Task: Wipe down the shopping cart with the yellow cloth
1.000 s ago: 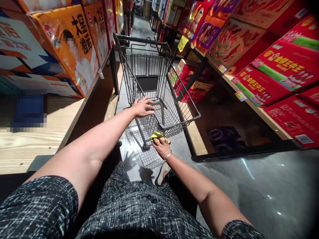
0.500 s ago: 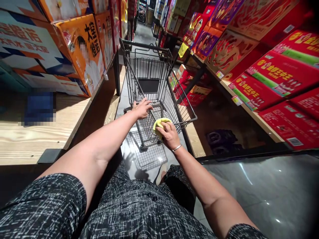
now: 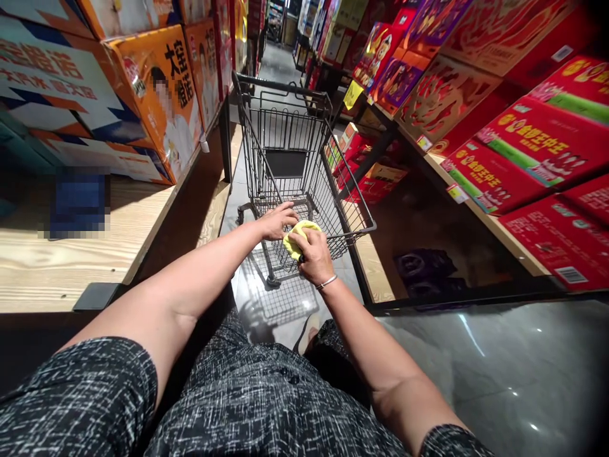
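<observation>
A black wire shopping cart (image 3: pixel 290 146) stands in the aisle in front of me, nothing visible in its basket. My left hand (image 3: pixel 278 221) rests on the cart's near rim, fingers curled over the wire. Right beside it, my right hand (image 3: pixel 311 254) is closed on a yellow cloth (image 3: pixel 295 236) and presses it against the near end of the basket. The two hands almost touch. A silver bracelet sits on my right wrist.
Orange and white boxes (image 3: pixel 157 95) line a wooden shelf (image 3: pixel 71 260) on the left. Red gift boxes (image 3: pixel 523 146) fill the shelves on the right. Grey glossy floor (image 3: pixel 499 374) spreads to the lower right. The aisle runs on past the cart.
My right hand brought the yellow cloth up from the cart's lower frame to the near end of the basket, then leftward. My left hand slid along the rim toward it.
</observation>
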`<state>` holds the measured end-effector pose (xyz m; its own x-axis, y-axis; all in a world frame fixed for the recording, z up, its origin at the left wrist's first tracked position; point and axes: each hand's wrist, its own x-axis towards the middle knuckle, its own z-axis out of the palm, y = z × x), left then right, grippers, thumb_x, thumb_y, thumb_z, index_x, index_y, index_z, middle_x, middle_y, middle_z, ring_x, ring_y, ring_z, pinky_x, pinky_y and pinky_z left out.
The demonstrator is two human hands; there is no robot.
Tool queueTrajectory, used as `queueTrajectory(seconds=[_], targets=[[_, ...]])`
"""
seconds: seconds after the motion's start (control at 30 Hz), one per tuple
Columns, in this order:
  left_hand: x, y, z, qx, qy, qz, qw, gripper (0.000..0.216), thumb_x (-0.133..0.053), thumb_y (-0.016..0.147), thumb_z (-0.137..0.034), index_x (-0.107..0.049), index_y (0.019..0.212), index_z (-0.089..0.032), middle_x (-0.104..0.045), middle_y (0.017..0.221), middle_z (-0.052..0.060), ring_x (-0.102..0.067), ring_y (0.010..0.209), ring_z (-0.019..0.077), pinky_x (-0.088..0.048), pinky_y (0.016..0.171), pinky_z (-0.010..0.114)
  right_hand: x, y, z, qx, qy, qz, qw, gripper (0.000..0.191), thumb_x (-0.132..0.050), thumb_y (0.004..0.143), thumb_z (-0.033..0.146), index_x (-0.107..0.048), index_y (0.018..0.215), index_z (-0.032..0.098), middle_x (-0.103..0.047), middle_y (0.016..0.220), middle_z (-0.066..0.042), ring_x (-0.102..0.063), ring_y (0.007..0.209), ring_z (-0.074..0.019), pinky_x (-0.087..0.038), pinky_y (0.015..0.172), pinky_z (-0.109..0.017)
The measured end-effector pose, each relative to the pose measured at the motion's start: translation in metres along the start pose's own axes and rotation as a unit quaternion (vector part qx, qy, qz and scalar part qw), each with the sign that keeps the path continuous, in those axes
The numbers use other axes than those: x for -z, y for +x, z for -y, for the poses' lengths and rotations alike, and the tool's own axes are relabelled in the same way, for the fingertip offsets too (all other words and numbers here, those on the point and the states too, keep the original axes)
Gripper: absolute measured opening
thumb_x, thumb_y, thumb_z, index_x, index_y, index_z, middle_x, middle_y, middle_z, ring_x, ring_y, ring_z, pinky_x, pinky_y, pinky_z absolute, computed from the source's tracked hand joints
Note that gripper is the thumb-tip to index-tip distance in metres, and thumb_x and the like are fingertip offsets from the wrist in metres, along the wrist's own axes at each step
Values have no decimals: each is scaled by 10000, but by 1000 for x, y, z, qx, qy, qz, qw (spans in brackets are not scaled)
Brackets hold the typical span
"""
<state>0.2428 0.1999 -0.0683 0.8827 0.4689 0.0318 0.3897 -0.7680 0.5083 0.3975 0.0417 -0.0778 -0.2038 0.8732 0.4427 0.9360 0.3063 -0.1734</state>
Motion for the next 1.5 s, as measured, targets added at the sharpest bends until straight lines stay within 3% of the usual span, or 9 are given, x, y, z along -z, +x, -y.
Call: queueTrajectory(seconds=[0.1, 0.3, 0.43, 0.6, 0.93, 1.1, 1.3, 1.4, 1.5], targets=[[-1, 0, 18, -25, -21, -34, 999, 353, -821, 801, -494, -777, 1107, -323, -622, 1418, 59, -189, 1579, 353, -256, 1226, 633, 7, -3, -36, -21, -32, 3, 999, 494, -570, 815, 86, -706, 1267, 232, -595, 1329, -124, -474, 1171, -286, -433, 1029, -446], [-1, 1, 39, -64, -46, -59, 995, 384, -888, 709, -541, -796, 960, -266, -662, 1356, 82, -203, 1580, 361, -230, 1255, 582, 22, -23, -140, -215, -123, -86, 965, 560, -533, 670, 60, -721, 1179, 195, -572, 1270, -155, -480, 1134, -311, -462, 966, -483], [-6, 2, 43, -63, -50, -75, 994, 398, -894, 695, -547, -788, 959, -268, -671, 1341, 88, -220, 1578, 352, -241, 1250, 584, -6, -20, -99, -212, -120, -122, 962, 600, -531, 674, 86, -689, 1240, 205, -528, 1282, -154, -458, 1156, -321, -443, 999, -516], [-6, 1, 49, -74, -57, -86, 992, 380, -911, 680, -524, -790, 928, -264, -685, 1312, 88, -233, 1574, 357, -235, 1250, 595, -42, -25, -21, -120, -73, -38, 989, 542, -566, 844, 176, -633, 1375, 261, -448, 1410, -150, -384, 1284, -346, -385, 1099, -536], [-2, -3, 46, -53, -69, -79, 993, 344, -922, 684, -477, -790, 922, -266, -669, 1341, 91, -201, 1590, 341, -199, 1269, 594, -154, -87, 5, -61, -90, 227, 968, 452, -480, 971, 161, -701, 1304, 371, -618, 1341, -102, -497, 1161, -325, -478, 940, -503], [9, -7, 45, -46, -68, -61, 995, 326, -935, 671, -460, -798, 890, -260, -651, 1365, 78, -183, 1591, 353, -179, 1284, 573, -134, -78, -2, 7, -71, 205, 976, 399, -507, 981, 175, -727, 1252, 368, -634, 1320, -78, -500, 1168, -297, -484, 966, -459], [17, -16, 39, 15, -78, -42, 996, 259, -828, 788, -528, -826, 888, -289, -585, 1451, 44, -54, 1609, 374, -78, 1289, 618, -77, -51, -36, -31, -67, 10, 997, 383, -580, 975, 250, -700, 1321, 360, -574, 1263, -110, -409, 1246, -306, -365, 1159, -524], [15, -17, 40, 14, -82, -55, 995, 234, -853, 770, -487, -827, 834, -263, -589, 1438, 56, -48, 1609, 368, -57, 1307, 565, -90, -52, -42, -75, -65, -13, 995, 378, -575, 956, 214, -722, 1278, 346, -566, 1214, -125, -409, 1224, -308, -382, 1140, -542], [16, -18, 42, 11, -85, -58, 995, 218, -866, 763, -464, -824, 809, -255, -596, 1430, 58, -51, 1610, 363, -49, 1310, 551, -126, -72, -37, -77, -53, 89, 992, 369, -527, 939, 133, -751, 1180, 301, -604, 1205, -115, -446, 1140, -266, -444, 1056, -459]])
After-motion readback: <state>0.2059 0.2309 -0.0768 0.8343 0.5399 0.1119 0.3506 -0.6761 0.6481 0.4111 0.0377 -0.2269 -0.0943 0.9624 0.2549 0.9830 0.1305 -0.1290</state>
